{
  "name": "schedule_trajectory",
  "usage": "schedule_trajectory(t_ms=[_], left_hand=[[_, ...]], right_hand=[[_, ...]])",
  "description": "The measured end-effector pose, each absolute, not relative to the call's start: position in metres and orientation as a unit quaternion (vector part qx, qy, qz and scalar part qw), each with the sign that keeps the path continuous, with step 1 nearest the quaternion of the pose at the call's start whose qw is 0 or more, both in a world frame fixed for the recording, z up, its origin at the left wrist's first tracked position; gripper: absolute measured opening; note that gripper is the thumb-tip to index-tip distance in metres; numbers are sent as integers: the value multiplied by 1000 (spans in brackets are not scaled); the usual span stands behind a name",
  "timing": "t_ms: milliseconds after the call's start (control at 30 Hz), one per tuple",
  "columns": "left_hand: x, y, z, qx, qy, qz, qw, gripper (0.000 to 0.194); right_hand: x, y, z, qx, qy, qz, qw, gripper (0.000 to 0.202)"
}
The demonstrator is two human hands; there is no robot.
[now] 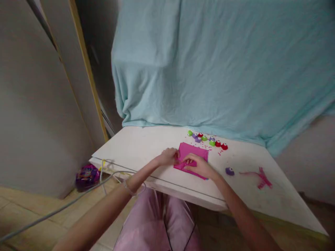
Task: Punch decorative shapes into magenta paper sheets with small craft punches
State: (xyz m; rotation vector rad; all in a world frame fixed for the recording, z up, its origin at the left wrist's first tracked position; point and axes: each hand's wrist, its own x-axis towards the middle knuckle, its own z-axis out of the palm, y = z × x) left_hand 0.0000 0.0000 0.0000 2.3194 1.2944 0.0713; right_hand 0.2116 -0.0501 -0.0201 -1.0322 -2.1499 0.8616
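Observation:
A bright pink sheet of paper (197,150), seemingly layered, lies near the front edge of the white table. My left hand (169,157) is at its left edge, fingers curled and pinched on the paper. From the right, my right hand (197,165) reaches over the lower part, with thumb and fingers closed on a fold of it. The fingertips of both hands are close together, and their exact grip is small and slightly blurred. Little pink scraps (206,147) are scattered just behind the sheet.
Several red, green and purple figures with googly eyes (211,142) stand in rows at the back. A purple one (230,171) sits to the right, beside a pink strip bundle (264,179). A blue cloth (209,69) hangs behind. A grey cable (65,206) crosses at left.

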Motion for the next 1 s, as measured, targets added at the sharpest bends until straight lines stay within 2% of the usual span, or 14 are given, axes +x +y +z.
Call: schedule_trajectory(t_ms=[133, 667, 767, 900, 1000], left_hand=[[-1, 2, 0, 850, 466, 26, 244, 30], [-3, 7, -11, 851, 453, 46, 263, 35], [-1, 7, -19, 847, 469, 59, 243, 41], [2, 4, -28, 843, 491, 77, 207, 55], [4, 0, -28, 840, 499, 78, 199, 55]], right_hand=[[203, -49, -22, -403, -809, 306, 299, 10], [225, -62, -22, -375, -815, 325, 300, 12], [228, -63, -23, -373, -815, 331, 295, 14], [229, -60, -20, -378, -807, 349, 289, 32], [228, -56, -19, -377, -806, 359, 282, 24]])
